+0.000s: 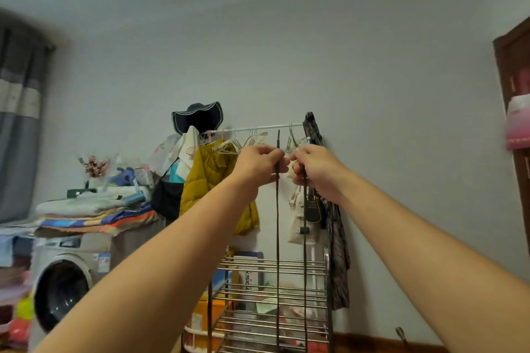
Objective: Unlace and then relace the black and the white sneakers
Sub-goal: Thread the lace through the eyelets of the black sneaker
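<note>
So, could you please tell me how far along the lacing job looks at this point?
Done: one dark lace appears fully out of a shoe, both strands hanging free. In hand: the left hand and right hand hold it raised, seemingly evening its ends. Left: any relacing; no sneaker is in view, so the other shoes' state cannot be judged.

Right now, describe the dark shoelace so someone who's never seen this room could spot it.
Find the clothes rail on the back wall. In front of it, two raised hands hold the dark shoelace: left hand, right hand. Unlike the hanging clothes, it is two thin strands dropping straight down.
</note>
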`<state>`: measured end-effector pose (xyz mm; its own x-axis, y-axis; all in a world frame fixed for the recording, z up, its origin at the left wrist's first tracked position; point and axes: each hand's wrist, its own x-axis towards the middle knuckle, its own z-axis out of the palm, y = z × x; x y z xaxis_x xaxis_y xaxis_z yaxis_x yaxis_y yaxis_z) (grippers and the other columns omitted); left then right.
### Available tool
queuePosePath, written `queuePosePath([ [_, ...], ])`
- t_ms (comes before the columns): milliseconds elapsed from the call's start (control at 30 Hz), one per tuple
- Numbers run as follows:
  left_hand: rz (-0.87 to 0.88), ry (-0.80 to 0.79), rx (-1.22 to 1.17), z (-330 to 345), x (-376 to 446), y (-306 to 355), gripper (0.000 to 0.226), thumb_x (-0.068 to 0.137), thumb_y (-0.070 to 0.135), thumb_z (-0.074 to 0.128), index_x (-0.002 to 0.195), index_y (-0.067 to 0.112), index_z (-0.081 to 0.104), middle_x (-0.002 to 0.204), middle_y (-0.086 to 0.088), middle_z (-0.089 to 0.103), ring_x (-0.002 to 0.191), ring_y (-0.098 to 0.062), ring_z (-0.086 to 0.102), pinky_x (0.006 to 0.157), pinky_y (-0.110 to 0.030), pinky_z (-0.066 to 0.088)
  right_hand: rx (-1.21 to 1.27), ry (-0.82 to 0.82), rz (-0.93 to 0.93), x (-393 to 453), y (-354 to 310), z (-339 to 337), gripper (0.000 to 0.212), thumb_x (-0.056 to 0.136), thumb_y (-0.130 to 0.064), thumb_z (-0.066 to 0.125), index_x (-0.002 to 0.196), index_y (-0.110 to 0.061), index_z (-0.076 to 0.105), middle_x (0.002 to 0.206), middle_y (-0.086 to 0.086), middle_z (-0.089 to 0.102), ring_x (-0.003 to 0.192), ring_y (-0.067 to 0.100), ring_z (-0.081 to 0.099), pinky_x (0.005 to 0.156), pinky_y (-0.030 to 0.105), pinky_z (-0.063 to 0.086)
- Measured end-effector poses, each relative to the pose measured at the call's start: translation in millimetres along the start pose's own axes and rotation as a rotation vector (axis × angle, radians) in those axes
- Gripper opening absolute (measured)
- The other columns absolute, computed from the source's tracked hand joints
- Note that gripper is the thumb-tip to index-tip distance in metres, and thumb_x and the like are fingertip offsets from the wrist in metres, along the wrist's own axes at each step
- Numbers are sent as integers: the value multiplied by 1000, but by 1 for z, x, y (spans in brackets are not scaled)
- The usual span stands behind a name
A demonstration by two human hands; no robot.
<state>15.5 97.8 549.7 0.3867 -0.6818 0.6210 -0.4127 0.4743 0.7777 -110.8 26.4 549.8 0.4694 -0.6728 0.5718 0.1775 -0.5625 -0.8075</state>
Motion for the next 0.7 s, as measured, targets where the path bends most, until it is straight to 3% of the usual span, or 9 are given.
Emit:
queuePosePath([
  [167, -6, -5, -16, -1, -5, 15, 16, 102, 21, 60, 106, 10, 70, 100, -10, 76, 89, -22, 76, 69, -30, 58, 46, 11, -64, -8, -18, 1, 25, 110, -18, 36, 100, -8, 57, 69, 1, 56, 60, 13, 52, 58, 25, 53],
  [333, -1, -28, -25, 0, -12, 22, 17, 102, 22, 60, 106, 9, 71, 100, -11, 77, 87, -22, 77, 77, -37, 63, 3, -13, -65, -12, -18, 1, 28, 109, -19, 37, 97, -9, 60, 65, 1, 60, 64, 17, 57, 74, 37, 55],
  [500, -69, -79, 11, -1, -35, -15, 19, 105, 17, 54, 111, 3, 65, 88, -11, 70, 71, -24, 73, 69, -37, 63, -15, -11, 41, -29, 28, 4, 28, 109, -20, 38, 98, -7, 60, 64, 3, 51, 52, 15, 46, 52, 27, 48],
  [600, -382, -202, 69, -5, -73, -98, 17, 105, 14, 49, 108, 0, 59, 77, -12, 61, 54, -22, 61, 59, -39, 61, -266, -45, 257, -53, 116, 0, 23, 103, -12, 44, 89, -11, 63, 64, 4, 43, 48, 14, 33, 45, 25, 31],
  [700, -845, -627, 549, -21, -141, -218, 16, 103, 13, 48, 102, 1, 59, 72, -14, 59, 46, -20, 53, 54, -35, 59, -815, -363, 603, -108, 238, -7, 5, 95, -14, 59, 92, -15, 64, 73, 4, 56, 56, 16, 49, 50, 26, 41],
])
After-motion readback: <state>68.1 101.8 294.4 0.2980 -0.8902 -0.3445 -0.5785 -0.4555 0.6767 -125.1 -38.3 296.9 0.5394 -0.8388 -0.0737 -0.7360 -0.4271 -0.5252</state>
